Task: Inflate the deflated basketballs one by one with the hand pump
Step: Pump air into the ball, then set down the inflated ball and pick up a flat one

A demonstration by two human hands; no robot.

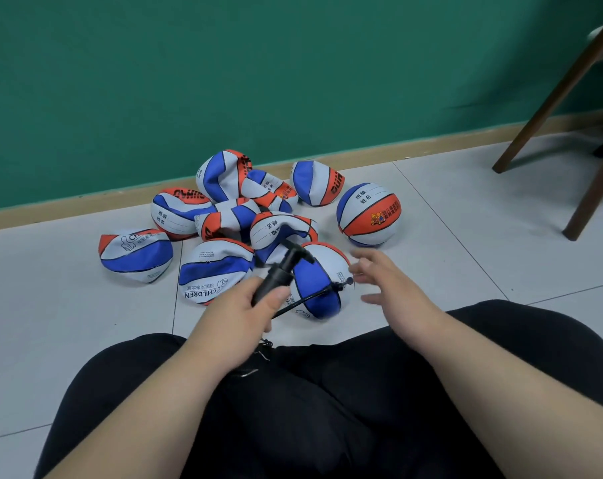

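Flat balls (175,216) heaped on the floor by the wall. Your left grip (246,311) is wrapped round the pump (276,274), long axis tilted up and to the right. Hose (307,300) runs right to its tip (349,281), over the nearest ball (327,264). Your right grip (383,281), spread wide and empty, is just right of the tip, so it is the nearer hand.

Black hand pump (282,271); heaped deflated basketballs (224,216)

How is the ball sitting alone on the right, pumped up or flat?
Pumped up: the lone ball looks round and smooth, unlike the crumpled balls beside it.
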